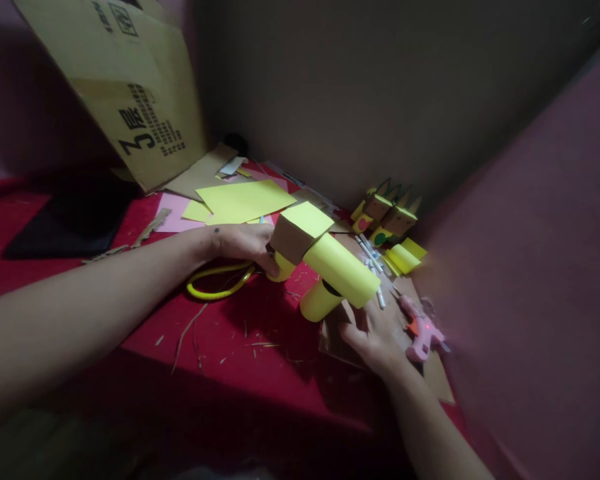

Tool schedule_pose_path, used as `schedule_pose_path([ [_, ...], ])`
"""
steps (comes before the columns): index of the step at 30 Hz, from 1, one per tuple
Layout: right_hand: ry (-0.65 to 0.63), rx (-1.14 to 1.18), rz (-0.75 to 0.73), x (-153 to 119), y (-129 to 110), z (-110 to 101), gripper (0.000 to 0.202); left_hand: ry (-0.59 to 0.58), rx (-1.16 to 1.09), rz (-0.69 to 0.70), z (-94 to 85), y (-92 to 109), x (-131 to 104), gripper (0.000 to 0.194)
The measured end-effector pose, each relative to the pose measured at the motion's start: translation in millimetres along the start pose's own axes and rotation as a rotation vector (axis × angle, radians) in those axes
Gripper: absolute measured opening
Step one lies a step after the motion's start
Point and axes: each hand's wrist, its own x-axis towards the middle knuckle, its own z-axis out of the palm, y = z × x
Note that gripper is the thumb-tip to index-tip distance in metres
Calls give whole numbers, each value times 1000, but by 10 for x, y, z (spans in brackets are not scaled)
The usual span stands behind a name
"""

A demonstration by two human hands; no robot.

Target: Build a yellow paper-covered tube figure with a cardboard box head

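Note:
A figure of yellow paper rolls (343,270) with a cardboard box head (303,230), topped in yellow, stands above the red cloth. My left hand (250,245) has its fingers round a short yellow roll (283,265) under the box. At the figure's other end, my right hand (375,337) is at the lower side of the long roll, beside another yellow roll (321,300) and a brown cardboard piece (339,337); its thumb and fingers are apart, and some fingertips are hidden. Yellow-handled scissors or a similar loop (220,283) lie by my left hand.
A pink glue gun (423,333) lies at the right, near white markers (373,257) and curled yellow paper (403,259). Small cardboard figures (387,213) stand behind. Yellow sheets (245,200), a large carton (155,113) and a dark flat item (73,217) are at the back left.

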Motion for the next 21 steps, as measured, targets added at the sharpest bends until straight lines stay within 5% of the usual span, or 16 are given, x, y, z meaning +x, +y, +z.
schedule_pose_path([
  [6, 318, 293, 8, 9, 72, 71, 31, -71, 4, 71, -30, -8, -2, 60],
  [11, 508, 235, 26, 73, 98, 43, 14, -22, -110, 27, -30, 110, -32, 77],
  [16, 544, 222, -14, 105, 163, 10, 12, 77, -137, -86, -106, 146, -86, 64],
  [21, 574, 236, 7, 145, 144, -12, 13, 57, -62, -142, -117, 169, -103, 44],
])
